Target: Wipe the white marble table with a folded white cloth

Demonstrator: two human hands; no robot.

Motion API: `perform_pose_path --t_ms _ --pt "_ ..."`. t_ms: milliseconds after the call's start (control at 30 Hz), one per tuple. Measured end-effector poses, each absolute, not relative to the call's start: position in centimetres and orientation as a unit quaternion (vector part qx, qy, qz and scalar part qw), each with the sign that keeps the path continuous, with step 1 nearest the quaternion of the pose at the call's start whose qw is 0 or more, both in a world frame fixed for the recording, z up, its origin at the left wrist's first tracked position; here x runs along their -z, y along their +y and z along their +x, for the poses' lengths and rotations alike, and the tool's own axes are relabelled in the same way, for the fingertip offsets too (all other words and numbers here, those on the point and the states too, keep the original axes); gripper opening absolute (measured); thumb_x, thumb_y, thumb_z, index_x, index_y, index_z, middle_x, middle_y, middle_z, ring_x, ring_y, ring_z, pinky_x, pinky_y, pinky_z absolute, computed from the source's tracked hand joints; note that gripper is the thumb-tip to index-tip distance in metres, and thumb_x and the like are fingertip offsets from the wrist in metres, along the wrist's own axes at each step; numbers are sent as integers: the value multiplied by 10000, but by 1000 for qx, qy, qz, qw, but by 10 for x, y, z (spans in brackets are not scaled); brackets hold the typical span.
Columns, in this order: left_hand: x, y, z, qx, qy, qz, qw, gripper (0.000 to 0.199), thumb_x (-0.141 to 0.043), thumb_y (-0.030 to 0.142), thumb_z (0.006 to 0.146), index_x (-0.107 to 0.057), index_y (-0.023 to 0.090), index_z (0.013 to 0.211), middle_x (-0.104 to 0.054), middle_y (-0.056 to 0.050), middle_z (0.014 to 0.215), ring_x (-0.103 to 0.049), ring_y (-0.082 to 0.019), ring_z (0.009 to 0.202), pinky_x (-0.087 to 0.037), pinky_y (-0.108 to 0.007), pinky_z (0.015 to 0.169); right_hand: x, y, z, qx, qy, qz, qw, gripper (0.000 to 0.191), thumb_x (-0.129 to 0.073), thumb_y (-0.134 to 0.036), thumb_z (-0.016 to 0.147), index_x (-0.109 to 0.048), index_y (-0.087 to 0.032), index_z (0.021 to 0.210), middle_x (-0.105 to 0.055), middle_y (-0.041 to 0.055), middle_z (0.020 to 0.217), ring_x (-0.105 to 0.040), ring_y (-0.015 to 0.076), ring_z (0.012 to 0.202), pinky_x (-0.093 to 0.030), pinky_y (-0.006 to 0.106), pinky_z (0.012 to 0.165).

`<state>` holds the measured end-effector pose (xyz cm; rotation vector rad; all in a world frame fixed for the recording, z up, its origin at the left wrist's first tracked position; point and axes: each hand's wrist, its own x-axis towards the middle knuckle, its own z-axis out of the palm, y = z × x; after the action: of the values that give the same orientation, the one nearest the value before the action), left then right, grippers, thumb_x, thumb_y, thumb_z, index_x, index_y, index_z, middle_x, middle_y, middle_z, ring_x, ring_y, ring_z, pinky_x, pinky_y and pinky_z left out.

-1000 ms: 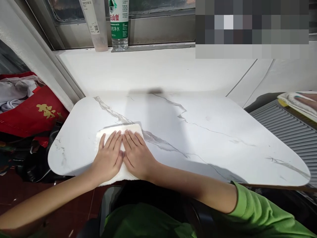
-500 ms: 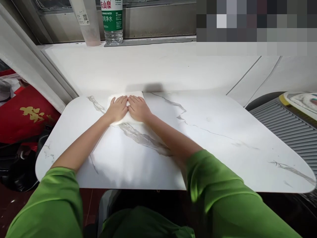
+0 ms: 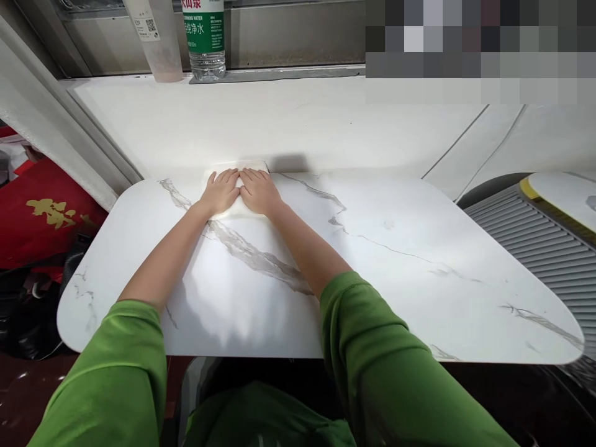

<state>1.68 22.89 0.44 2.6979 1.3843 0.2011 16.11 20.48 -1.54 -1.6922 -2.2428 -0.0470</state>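
Observation:
A white cloth lies flat against the far edge of the white marbled table, left of the middle. On top of it rests my left hand, palm down with the fingers spread a little. My right hand lies beside it, also flat on the cloth, and the two hands touch at thumbs and fingertips. Neither hand is wrapped round anything. The hands cover much of the cloth.
On the ledge behind the table stand a translucent cup and a water bottle. A red bag is at the left. At the right is a grey ribbed object. A white wall rises behind the table.
Both hands and the cloth have moved a little farther away, up to the wall, and the cloth's far edge now shows beyond the fingertips. The view has shifted slightly.

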Motion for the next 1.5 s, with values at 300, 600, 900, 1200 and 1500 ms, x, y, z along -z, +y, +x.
perform_pose_path --t_ms 300,600,900,1200,1500 --pt "-4 159 17 -58 410 909 35 553 -285 246 986 -339 94 1515 -332 -151 1612 -256 -243 1511 -105 -505 1242 21 126 168 25 -786 -590 181 568 -285 -187 948 -451 25 1449 -448 216 1526 -396 310 1425 -241 502 1185" --pt "-4 29 23 -77 342 936 36 551 -274 256 1001 -366 34 1498 -365 -188 1586 -269 -287 1509 -120 -552 1240 17 -19 177 48 -784 -599 154 583 -286 -224 968 -440 69 1449 -439 229 1527 -373 325 1448 -277 511 1199" --pt "-3 -15 49 -97 321 941 46 550 -292 223 974 -398 22 1474 -390 -189 1572 -282 -297 1504 -157 -575 1236 14 -65 201 57 -781 -602 156 580 -296 -190 935 -469 36 1440 -455 225 1516 -386 314 1445 -327 525 1177" --pt "0 63 103 -90 395 910 89 576 -289 201 950 -371 15 1489 -366 -184 1586 -295 -281 1497 -140 -566 1242 12 28 244 7 -764 -625 159 576 -308 -147 892 -503 -19 1419 -496 175 1503 -418 272 1422 -289 483 1181" --pt "-4 178 158 -102 411 902 84 559 -269 177 947 -379 78 1487 -386 -133 1586 -309 -219 1485 -130 -494 1250 12 146 293 -6 -740 -650 172 578 -290 -148 906 -478 -31 1440 -488 149 1516 -414 256 1416 -262 438 1176"
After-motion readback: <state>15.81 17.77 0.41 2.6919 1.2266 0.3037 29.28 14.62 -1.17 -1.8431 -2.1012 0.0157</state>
